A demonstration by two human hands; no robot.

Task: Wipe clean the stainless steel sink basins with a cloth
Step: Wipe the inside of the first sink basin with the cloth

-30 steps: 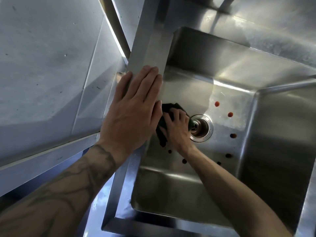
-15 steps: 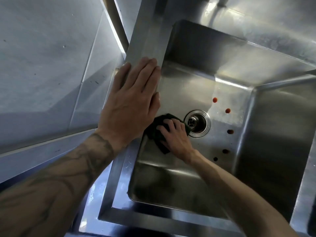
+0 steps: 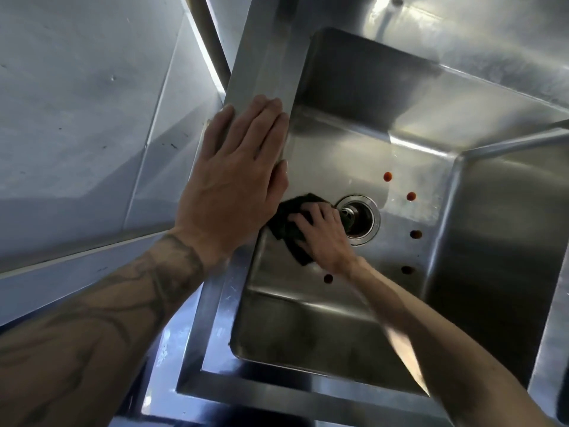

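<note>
The stainless steel sink basin [image 3: 338, 155] fills the middle of the view. On the basin floor, just left of the round drain [image 3: 360, 220], my right hand [image 3: 323, 238] grips a bunched black cloth [image 3: 286, 223] with bent fingers and holds it down. My left hand [image 3: 234, 180] lies flat, fingers straight, on the sink's left rim [image 3: 261, 72]. Several small red-brown spots [image 3: 387, 176] dot the floor right of the drain, and one more spot [image 3: 328, 278] sits by my right wrist.
A pale wall panel [image 3: 77, 118] runs along the left of the sink. A steel backsplash [image 3: 462, 35] rises behind the basin. A raised steel divider [image 3: 548, 334] borders the basin on the right.
My right hand has slid the cloth a little toward me beside the drain, then back toward the drain. A spot near the cloth no longer shows. My left hand stays on the rim.
</note>
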